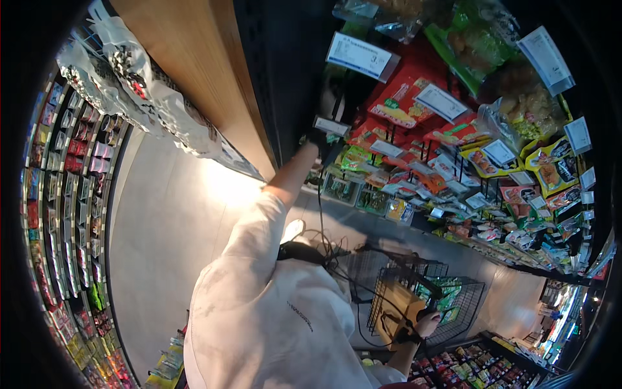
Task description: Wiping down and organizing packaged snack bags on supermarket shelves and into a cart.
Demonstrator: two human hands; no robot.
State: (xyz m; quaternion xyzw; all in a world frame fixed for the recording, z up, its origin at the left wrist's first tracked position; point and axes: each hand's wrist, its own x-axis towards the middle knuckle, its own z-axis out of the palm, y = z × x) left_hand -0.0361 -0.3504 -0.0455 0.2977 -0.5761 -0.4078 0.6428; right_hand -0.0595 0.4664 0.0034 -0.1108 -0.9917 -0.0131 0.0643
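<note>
My left hand (329, 104) reaches up among hanging snack packets at a dark display rack; its fingers are in shadow, partly behind a price tag (331, 126), and what they touch cannot be told. Red snack packets (403, 99) hang right beside it. At the lower right, my right hand (428, 325) is closed on the black handle of a wire shopping cart (467, 304). A brown cardboard box (399, 311) and green packages (449, 291) are in the cart. Black cables run from my waist towards both wrists.
A wooden panel (204, 63) stands left of my reaching arm, with white printed bags (146, 87) hanging beyond it. Long shelves of packaged goods (73, 194) curve along the far left. Grey floor (160, 233) lies between. Another display of packets (466, 364) is at the bottom right.
</note>
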